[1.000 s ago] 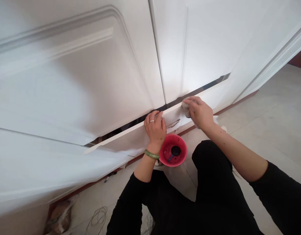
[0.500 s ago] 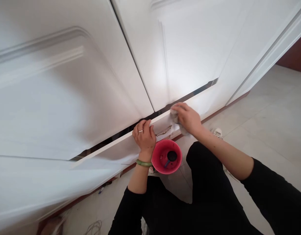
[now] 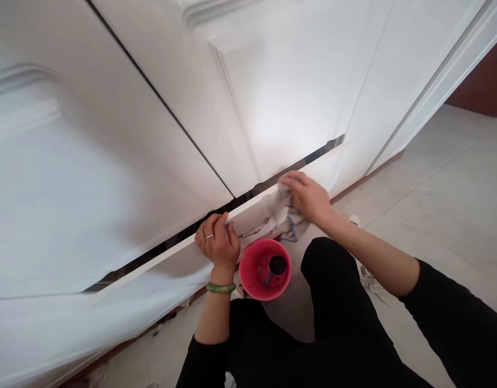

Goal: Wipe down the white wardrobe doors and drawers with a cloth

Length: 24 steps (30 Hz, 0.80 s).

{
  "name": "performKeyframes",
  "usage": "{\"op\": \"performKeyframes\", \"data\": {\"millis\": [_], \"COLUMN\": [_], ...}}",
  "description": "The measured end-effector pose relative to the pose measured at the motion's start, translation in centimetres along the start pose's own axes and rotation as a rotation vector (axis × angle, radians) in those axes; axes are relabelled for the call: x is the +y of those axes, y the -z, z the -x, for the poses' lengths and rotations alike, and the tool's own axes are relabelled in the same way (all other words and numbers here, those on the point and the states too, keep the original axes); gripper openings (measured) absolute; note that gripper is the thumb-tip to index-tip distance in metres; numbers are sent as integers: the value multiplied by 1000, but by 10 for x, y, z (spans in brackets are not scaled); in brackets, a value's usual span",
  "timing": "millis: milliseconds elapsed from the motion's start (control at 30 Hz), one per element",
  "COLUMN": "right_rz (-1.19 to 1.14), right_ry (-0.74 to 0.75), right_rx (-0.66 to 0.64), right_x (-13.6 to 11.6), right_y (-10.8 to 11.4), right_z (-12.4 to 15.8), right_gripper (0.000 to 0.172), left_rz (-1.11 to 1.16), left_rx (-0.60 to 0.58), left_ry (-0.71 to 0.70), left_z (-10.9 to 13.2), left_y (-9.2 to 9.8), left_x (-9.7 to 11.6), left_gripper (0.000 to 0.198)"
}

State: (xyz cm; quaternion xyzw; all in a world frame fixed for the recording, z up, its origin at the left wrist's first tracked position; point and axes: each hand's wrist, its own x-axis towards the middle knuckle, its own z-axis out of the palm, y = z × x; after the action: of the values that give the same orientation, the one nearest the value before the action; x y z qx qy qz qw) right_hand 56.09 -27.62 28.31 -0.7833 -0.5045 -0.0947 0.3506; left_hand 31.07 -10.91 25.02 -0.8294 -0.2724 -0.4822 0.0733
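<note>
A white drawer front [image 3: 248,216] stands slightly pulled out below the cabinet doors, with a dark gap behind its top edge. My left hand [image 3: 219,240], with a ring and a green bangle at the wrist, is closed over that edge, left of the ornate metal handle [image 3: 254,230]. My right hand [image 3: 309,196] grips a greyish cloth [image 3: 299,225] with blue trim, pressed against the drawer's edge right of the handle. The cloth's loose end hangs down the front, a little blurred. Its bunched part is mostly hidden by my fingers.
Below the handle sits a pink-red bucket [image 3: 248,272] with a round black object [image 3: 277,264] and a blue piece inside. White cabinet doors [image 3: 159,156] rise in front. My knees flank the bucket on the pale tiled floor [image 3: 418,215]. Small dark items lie at lower left.
The view has turned, so drawer, bucket and left hand appear further left. Both hands remain on the drawer edge. More of the cloth's blue-trimmed end now hangs in sight.
</note>
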Motion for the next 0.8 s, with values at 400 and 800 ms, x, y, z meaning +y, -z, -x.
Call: {"op": "performKeyframes", "data": {"millis": [400,800], "right_rz": [-48,127], "right_ry": [-48,-280], "right_rx": [58,235], "right_x": [18,148], "right_y": [1,75], "right_z": [-3,-29], "right_gripper": [46,46], "left_rz": [-13,-36], "left_rx": [3,47], "left_ry": [18,-55], "left_z": [2,0], "left_y": [-3,-3], "left_x": [-5,-8], "left_gripper": [36,30]}}
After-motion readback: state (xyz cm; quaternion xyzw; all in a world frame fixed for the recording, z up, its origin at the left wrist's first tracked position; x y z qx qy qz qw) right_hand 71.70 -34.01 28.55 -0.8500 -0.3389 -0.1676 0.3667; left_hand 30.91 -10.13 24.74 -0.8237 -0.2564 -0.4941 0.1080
